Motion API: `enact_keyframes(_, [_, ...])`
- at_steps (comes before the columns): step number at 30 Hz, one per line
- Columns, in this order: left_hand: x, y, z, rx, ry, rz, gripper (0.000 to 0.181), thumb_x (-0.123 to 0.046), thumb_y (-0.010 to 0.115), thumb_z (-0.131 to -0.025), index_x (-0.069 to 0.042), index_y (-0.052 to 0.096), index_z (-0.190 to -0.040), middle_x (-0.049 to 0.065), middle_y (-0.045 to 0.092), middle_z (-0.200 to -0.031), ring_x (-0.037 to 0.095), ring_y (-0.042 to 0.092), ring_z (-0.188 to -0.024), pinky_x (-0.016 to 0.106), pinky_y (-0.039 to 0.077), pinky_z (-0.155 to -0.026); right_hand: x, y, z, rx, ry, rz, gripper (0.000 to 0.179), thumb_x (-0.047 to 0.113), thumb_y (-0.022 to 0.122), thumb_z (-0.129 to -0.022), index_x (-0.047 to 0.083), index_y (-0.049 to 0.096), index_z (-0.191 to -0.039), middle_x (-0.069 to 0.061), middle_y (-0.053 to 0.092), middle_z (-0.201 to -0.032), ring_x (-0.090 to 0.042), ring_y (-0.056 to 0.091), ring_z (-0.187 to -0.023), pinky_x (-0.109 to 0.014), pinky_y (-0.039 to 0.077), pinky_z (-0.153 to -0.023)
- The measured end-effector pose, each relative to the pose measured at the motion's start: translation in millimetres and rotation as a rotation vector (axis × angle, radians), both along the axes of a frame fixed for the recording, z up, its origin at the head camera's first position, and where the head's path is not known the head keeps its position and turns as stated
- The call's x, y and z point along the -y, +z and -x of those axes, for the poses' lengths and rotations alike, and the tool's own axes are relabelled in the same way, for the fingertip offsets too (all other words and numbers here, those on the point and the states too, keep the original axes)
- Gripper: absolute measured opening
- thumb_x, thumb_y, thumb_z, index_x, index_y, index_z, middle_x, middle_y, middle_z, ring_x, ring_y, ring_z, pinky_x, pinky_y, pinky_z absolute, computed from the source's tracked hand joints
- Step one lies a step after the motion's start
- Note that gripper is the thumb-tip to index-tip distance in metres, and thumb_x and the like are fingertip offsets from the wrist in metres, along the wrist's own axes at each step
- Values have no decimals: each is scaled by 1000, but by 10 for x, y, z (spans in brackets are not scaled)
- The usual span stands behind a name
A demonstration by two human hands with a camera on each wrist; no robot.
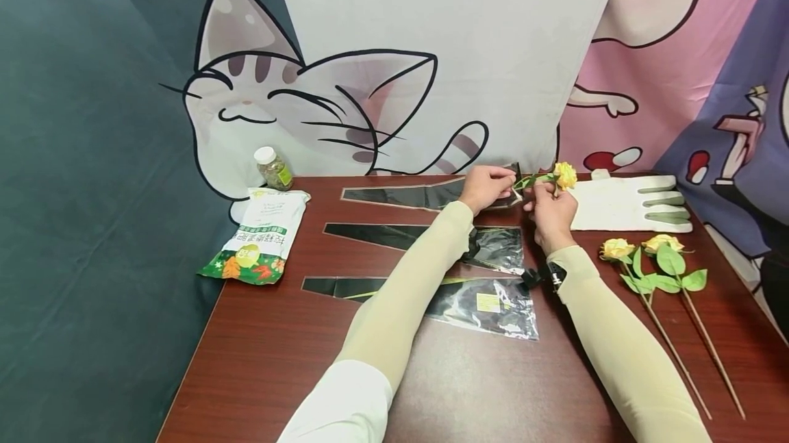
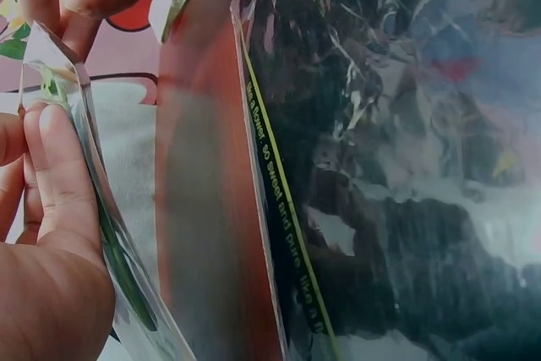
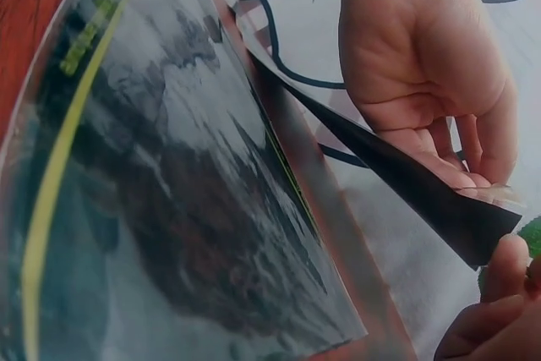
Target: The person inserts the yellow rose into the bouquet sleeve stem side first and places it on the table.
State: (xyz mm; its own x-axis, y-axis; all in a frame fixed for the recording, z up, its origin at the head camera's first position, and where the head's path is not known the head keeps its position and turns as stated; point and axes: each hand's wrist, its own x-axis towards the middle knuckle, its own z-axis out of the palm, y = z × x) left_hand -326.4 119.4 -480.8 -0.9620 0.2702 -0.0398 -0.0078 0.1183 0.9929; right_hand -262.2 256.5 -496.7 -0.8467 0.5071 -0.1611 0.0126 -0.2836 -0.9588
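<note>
At the far side of the table, my left hand (image 1: 483, 188) pinches the wide mouth of a black and clear flower sleeve (image 1: 394, 196). My right hand (image 1: 553, 216) holds a yellow artificial rose (image 1: 565, 175) by its stem just below the bloom, with the bloom beyond the sleeve's mouth. In the left wrist view a green stem (image 2: 122, 268) shows along the inside of the sleeve (image 2: 182, 346), past the left fingers (image 2: 61, 158). Seen from the right wrist, the sleeve's black side (image 3: 406, 179) stretches between both hands, raised at the mouth.
Two more flower sleeves (image 1: 360, 232) (image 1: 487, 323) lie flat nearer me. A white glove (image 1: 607, 207) is right of my right hand, with two yellow roses (image 1: 618, 249) (image 1: 664, 244) in front of it. A snack bag (image 1: 261, 234) and a lidded jar (image 1: 274, 170) stand at the left.
</note>
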Motion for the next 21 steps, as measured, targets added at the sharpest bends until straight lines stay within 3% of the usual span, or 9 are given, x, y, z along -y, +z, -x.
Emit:
enact_keyframes(6, [16,2,6,-12,-12,-4,16,-9,76,-99,-5,83,-112,6,82,-97,5,72,-65,19,66,-68,27,9,12,-8,29,47,15,17,69,-103,9,65,-91,3,77,-76,-7,62,-44,-20,47,-35])
enact_keyframes(13, [6,2,23,-23,-6,-11,16,-8,74,-99,-4,83,-112,8,82,-94,4,70,-62,19,66,-67,47,-2,20,-80,90,166,15,12,71,-102,8,61,-91,0,76,-75,-7,63,-44,-18,45,-35])
enact_keyframes(21, [7,18,32,-30,19,-22,17,-7,75,-99,-3,83,-113,8,82,-92,3,69,-60,19,65,-66,84,-35,62,-27,123,194,17,16,74,-100,8,60,-96,3,66,-63,-7,61,-42,-18,45,-34])
